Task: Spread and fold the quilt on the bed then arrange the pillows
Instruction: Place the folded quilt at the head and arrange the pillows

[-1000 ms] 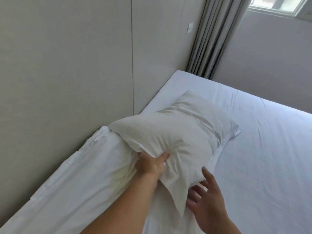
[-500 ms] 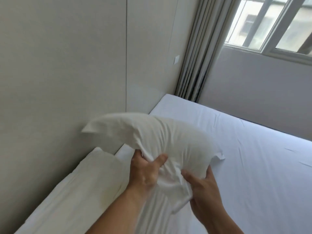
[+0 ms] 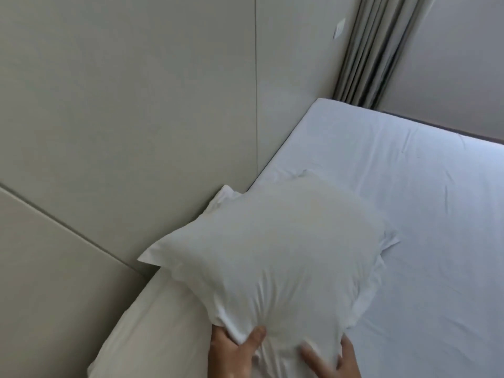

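A white pillow (image 3: 275, 246) lies at the head of the bed, its far corner against the padded wall. My left hand (image 3: 234, 350) grips its near edge, thumb on top and bunching the fabric. My right hand (image 3: 330, 361) holds the same edge from the right, thumb over the cloth. The folded white quilt (image 3: 152, 331) runs along the wall at lower left, and the pillow's near-left part rests on it. The white bed sheet (image 3: 409, 214) covers the mattress to the right.
A padded beige wall panel (image 3: 122, 105) bounds the bed on the left. Grey curtains (image 3: 368, 50) hang in the far corner beside a grey wall (image 3: 450, 64). A wall switch (image 3: 339, 32) sits near the curtains.
The pillow, lifted off the bed half a second ago in both hands, has come down against the wall over the quilt's end. My view has dropped, losing the window.
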The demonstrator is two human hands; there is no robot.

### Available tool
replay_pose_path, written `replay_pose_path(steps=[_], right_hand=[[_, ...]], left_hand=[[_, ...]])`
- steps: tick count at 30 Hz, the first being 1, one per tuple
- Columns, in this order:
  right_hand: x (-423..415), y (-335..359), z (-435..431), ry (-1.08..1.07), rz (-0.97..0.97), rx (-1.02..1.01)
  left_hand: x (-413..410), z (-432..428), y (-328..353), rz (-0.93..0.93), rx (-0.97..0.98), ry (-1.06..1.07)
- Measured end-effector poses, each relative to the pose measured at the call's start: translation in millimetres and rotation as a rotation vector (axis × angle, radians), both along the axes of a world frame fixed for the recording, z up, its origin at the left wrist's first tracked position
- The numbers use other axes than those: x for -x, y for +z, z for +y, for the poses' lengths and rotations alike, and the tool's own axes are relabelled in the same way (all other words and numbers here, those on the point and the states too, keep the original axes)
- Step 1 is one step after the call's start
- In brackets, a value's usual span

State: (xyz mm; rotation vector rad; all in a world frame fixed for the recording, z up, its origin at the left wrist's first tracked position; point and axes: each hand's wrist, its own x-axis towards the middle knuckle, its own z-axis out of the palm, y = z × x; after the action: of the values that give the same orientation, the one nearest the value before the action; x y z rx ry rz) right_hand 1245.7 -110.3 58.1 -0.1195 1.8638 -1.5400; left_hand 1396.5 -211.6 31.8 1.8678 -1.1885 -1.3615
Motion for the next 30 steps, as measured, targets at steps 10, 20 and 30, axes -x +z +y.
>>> replay_pose_path(steps=[10,20,30], right_hand=[[49,-12,-35,0.052,-0.041,-0.231],[64,-27,-33,0.092,-0.188,-0.186],[53,77,-37,0.191,0.199,-0.131]], left_hand=[[-6,-131,108,-0.548,0.467,-0.115],[76,-240,75,-0.62,-0.096,-0.873],[43,-197,111,0.034,-0.016,-0.708]])
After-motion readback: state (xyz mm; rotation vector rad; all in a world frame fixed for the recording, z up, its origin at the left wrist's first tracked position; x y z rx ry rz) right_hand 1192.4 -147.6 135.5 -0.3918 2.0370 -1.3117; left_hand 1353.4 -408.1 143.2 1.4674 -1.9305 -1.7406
